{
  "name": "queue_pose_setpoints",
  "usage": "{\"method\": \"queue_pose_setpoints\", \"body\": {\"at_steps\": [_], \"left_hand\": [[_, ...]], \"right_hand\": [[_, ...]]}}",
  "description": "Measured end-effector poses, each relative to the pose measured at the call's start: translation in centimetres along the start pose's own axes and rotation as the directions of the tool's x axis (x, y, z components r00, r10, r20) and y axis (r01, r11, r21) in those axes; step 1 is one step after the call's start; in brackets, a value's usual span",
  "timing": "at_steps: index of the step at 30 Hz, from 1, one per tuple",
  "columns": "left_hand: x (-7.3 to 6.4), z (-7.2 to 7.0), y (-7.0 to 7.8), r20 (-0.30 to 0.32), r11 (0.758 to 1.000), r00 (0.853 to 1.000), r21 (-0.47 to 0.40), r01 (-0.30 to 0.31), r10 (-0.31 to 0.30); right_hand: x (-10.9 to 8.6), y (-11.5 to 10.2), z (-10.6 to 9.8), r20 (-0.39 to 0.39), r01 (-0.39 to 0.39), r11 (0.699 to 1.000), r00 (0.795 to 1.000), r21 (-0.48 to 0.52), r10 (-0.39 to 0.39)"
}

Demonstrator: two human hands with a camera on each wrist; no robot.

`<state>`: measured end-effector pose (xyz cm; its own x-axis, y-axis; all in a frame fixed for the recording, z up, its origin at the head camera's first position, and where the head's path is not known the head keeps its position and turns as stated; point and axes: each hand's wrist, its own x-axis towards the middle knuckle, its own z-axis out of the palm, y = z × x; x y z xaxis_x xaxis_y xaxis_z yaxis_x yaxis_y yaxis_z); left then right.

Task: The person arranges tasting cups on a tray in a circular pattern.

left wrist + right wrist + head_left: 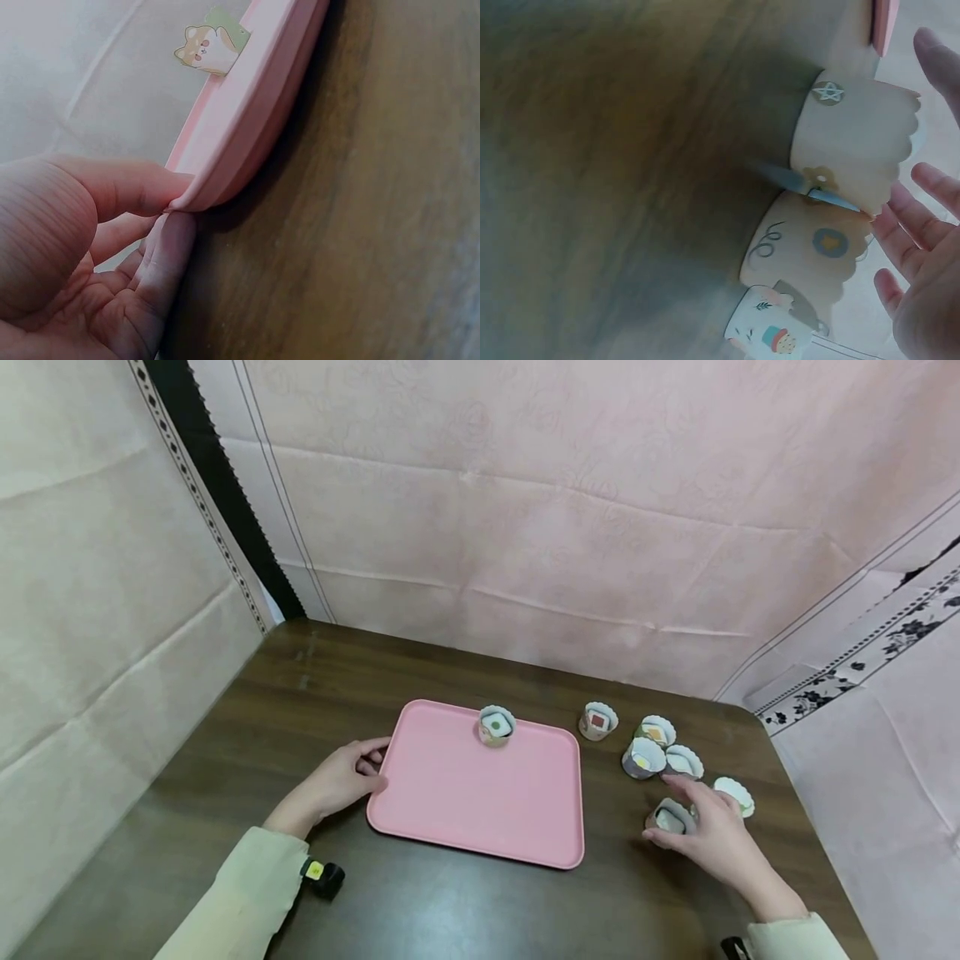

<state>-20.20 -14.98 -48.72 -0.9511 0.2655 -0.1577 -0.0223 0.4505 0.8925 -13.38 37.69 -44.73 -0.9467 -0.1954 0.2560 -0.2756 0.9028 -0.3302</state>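
Note:
A pink tray [472,797] lies on the table, a paper baking cup [495,735] near its far edge. My left hand [337,781] pinches the tray's left rim between thumb and fingers; the left wrist view shows this grip closely. On the right, my right hand [708,831] reaches over a baking cup [670,817], thumb and fingers spread about it. In the right wrist view the fingers [922,225] stand apart, close to the scalloped rims of cups with printed sides [855,131]. Inside several cups sit small white pieces with coloured marks.
Beyond the right hand stand more baking cups, among them one with a yellow mark [643,758] and one partly hidden [735,795]. Another cup [597,721] is just right of the tray. Pale cloth [487,527] hangs behind the brown table [337,685].

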Motion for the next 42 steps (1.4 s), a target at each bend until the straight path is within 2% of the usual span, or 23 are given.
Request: {"method": "queue_pose_setpoints", "body": {"at_steps": [10, 17, 30, 36, 42], "left_hand": [[0.0, 0.0, 0.2, -0.002, 1.000, 1.000, 0.009, 0.022, -0.022], [0.0, 0.0, 0.1, 0.001, 1.000, 1.000, -0.009, 0.009, -0.009], [-0.1, -0.1, 0.2, 0.001, 1.000, 1.000, -0.018, 0.005, -0.005], [-0.2, 0.0, 0.2, 0.000, 1.000, 1.000, -0.011, 0.004, -0.004], [-0.2, 0.0, 0.3, -0.004, 1.000, 1.000, -0.008, -0.009, 0.009]], "right_hand": [[-0.6, 0.4, 0.4, -0.001, 0.084, 0.989, 0.996, -0.124, -0.085], [-0.5, 0.4, 0.8, 0.002, 0.124, 0.975, 0.992, -0.184, -0.125], [-0.2, -0.3, 1.5, -0.016, 0.133, 0.975, 0.990, -0.178, -0.138], [0.0, -0.8, 1.5, 0.016, 0.130, 0.970, 0.992, -0.206, -0.129], [-0.1, -0.9, 1.4, 0.054, 0.170, 0.954, 0.985, -0.247, -0.162]]}}
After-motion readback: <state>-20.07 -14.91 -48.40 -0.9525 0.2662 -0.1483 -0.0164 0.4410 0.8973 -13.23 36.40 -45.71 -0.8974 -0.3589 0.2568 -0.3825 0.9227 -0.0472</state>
